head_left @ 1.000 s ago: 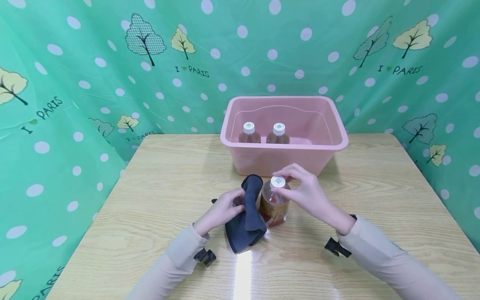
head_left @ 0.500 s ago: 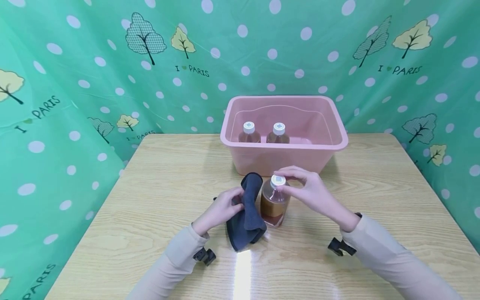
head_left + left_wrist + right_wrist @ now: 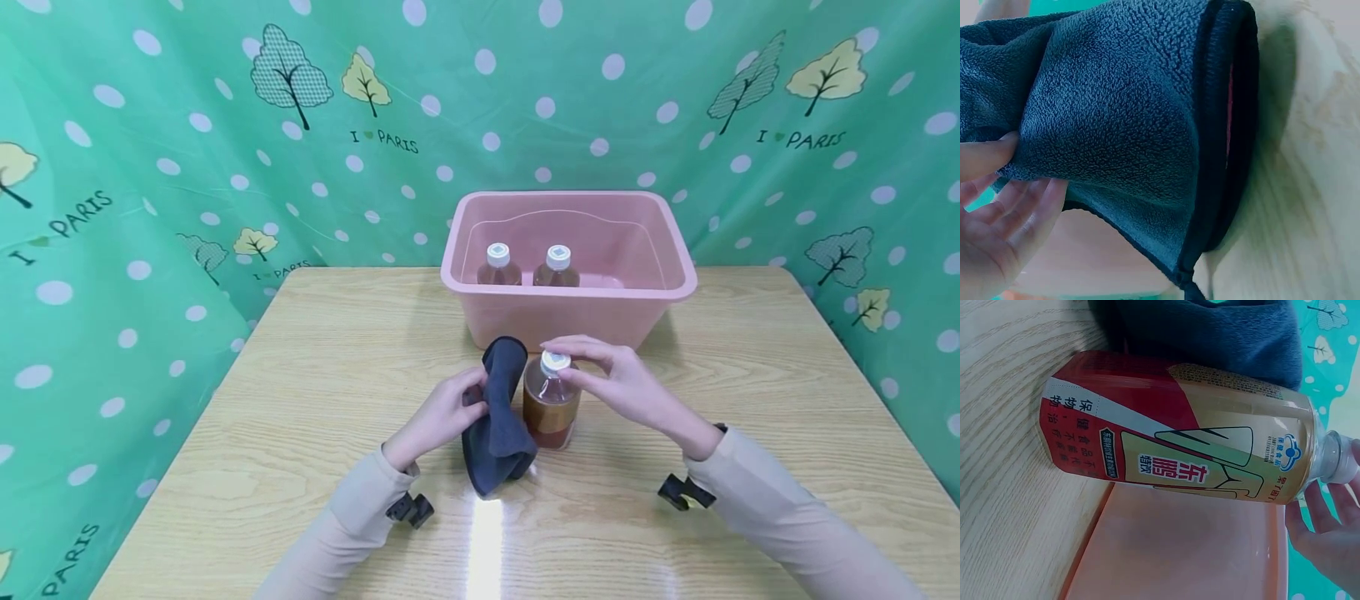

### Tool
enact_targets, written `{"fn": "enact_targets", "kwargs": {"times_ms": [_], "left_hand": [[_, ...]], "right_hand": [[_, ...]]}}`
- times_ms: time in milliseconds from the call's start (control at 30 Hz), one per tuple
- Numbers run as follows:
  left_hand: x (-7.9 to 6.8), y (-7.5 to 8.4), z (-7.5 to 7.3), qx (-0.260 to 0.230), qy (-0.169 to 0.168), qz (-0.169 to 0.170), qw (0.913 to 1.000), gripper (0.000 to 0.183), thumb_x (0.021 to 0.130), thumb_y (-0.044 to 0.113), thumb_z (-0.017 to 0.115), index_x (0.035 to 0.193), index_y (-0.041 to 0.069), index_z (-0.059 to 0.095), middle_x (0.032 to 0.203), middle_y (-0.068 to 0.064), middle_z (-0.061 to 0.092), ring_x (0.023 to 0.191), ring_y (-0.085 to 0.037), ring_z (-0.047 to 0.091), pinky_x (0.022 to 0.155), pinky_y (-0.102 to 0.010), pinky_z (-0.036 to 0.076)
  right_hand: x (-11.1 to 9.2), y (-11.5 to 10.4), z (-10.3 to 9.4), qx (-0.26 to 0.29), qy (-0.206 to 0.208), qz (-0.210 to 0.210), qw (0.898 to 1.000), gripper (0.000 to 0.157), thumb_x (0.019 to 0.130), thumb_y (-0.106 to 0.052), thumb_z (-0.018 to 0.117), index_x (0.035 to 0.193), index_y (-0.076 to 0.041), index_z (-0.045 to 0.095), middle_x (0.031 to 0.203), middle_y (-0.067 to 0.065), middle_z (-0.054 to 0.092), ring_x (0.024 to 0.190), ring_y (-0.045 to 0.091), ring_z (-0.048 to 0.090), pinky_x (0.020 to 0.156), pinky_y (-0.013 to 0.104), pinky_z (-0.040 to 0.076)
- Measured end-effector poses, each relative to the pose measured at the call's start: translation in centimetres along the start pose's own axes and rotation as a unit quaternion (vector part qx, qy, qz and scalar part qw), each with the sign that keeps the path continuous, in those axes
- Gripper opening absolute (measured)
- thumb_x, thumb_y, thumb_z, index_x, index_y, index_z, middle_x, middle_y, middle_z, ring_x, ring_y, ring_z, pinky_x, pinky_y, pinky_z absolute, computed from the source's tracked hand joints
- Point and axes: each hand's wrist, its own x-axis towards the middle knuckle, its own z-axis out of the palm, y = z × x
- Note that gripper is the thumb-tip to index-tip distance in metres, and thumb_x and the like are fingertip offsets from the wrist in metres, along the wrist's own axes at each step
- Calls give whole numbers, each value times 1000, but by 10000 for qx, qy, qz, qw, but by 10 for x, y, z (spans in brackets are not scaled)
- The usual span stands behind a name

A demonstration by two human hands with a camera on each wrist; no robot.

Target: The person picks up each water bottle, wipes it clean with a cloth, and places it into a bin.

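A drink bottle (image 3: pixel 551 410) with a red and gold label stands upright on the table, just in front of the pink bin. My right hand (image 3: pixel 618 379) pinches its white cap (image 3: pixel 1333 457) between thumb and fingers. To the left, my left hand (image 3: pixel 444 410) grips a dark blue-grey cloth (image 3: pixel 501 425) between thumb and fingers. The cloth hangs in folds against the bottle's left side. In the left wrist view the fleecy cloth (image 3: pixel 1116 100) fills the middle and hides the bottle.
Behind the bottle stands a pink bin (image 3: pixel 555 321) holding two capped bottles, a left bottle (image 3: pixel 498 267) and a right bottle (image 3: pixel 557 268). A wooden table (image 3: pixel 322 350) lies under everything. A green patterned curtain (image 3: pixel 480 125) hangs along the back and left side.
The bottle has turned about its upright axis under my right hand, so a different part of its label faces the head camera. The cloth has shifted slightly up and right with my left hand.
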Motion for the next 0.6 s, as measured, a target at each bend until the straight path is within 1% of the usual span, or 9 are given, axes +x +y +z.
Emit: {"fn": "enact_targets", "kwargs": {"times_ms": [33, 167, 267, 433, 600], "left_hand": [[1, 1, -1, -30, 17, 21, 10000, 14, 75, -7, 54, 83, 4, 52, 79, -9, 53, 69, -14, 51, 59, -24, 45], [4, 6, -3, -144, 83, 76, 9998, 15, 75, -8, 53, 83, 4, 51, 80, -9, 53, 71, -14, 52, 61, -25, 46], [7, 11, -3, -170, 148, 56, 9997, 15, 75, -8, 54, 84, 4, 52, 81, -8, 53, 74, -15, 53, 63, -26, 47], [11, 18, -2, -161, 217, 31, 9996, 15, 74, -8, 55, 86, 1, 53, 83, -8, 55, 75, -17, 55, 64, -25, 48], [14, 21, 0, -216, 214, 71, 9995, 14, 74, -8, 56, 86, 0, 53, 82, -9, 55, 73, -16, 55, 63, -28, 48]], "right_hand": [[0, 0, 0, 9, -28, -15, 10000, 36, 84, -16, 59, 119, -10, 56, 118, -1, 56, 112, 10, 46, 89, 30, 40], [1, 2, 0, -16, -64, -34, 10000, 36, 84, -16, 58, 120, -12, 55, 119, 0, 55, 113, 9, 46, 90, 24, 39], [1, 2, -1, -52, -74, -76, 9999, 36, 85, -16, 57, 120, -12, 55, 120, 1, 55, 113, 9, 45, 90, 22, 38], [0, 4, -1, -120, -42, -203, 9997, 35, 85, -15, 57, 120, -12, 55, 120, -3, 54, 113, 9, 46, 90, 22, 39], [1, 5, 0, -215, 63, -440, 9988, 34, 85, -12, 57, 119, -12, 56, 120, -2, 55, 113, 9, 46, 90, 23, 38]]}}
